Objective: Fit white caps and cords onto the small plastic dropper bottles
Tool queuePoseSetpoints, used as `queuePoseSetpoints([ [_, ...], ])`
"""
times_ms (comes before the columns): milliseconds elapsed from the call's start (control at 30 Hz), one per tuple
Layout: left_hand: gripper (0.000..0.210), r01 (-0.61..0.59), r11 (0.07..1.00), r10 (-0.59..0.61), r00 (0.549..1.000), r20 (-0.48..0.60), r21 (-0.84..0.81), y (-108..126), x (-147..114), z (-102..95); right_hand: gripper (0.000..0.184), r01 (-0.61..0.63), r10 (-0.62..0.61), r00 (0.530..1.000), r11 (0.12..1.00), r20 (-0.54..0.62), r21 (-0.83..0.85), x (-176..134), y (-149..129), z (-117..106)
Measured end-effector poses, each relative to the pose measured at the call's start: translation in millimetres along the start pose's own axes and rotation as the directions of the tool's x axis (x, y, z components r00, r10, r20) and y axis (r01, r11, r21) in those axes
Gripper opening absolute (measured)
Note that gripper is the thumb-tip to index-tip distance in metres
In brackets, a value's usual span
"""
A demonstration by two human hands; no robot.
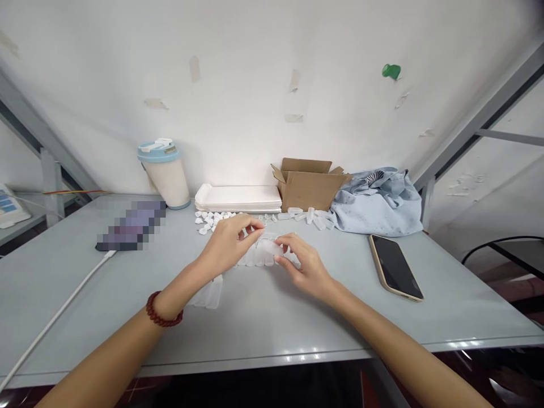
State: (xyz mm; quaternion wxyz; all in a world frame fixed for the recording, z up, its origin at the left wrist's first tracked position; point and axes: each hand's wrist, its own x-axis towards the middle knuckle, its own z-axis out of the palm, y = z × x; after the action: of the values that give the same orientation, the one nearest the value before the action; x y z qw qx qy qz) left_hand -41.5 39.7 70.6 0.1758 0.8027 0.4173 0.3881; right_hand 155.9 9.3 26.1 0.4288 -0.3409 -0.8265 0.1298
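My right hand (304,263) pinches a small translucent plastic tube (272,248) between thumb and fingers. Just to its left, my left hand (232,238) is closed in a pinch, thumb against fingertips; whatever it holds is too small to make out. Beneath both hands is a row of similar translucent tubes (250,258), partly covered by them. More tubes (215,293) lie side by side near my left wrist. Behind my left hand is a heap of small white caps (208,220), and beside it some tiny clear pieces (270,218). Loose tubes (312,216) are scattered before the box.
Along the wall stand a cup with a blue lid (165,175), a stack of white trays (240,198), an open cardboard box (312,190) and a bundled blue cloth (378,204). A phone (396,266) lies right; a blurred device (134,226) with a white cable (63,309) lies left.
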Motion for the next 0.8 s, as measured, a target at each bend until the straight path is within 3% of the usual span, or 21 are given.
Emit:
queuePoseSetpoints([
  [300, 0.008, 0.024, 0.980, -0.029, 0.999, -0.021, -0.198, 9, -5, 3.2, 0.011, -0.097, 0.097, 0.994, 0.995, -0.046, -0.003, 1, 3, -2],
  [800, 0.012, -0.212, 0.975, 0.206, 0.974, -0.094, -0.063, 16, -7, 6.4, 0.010, -0.135, 0.134, 0.990, 0.991, -0.051, -0.012, 1, 0, -4],
])
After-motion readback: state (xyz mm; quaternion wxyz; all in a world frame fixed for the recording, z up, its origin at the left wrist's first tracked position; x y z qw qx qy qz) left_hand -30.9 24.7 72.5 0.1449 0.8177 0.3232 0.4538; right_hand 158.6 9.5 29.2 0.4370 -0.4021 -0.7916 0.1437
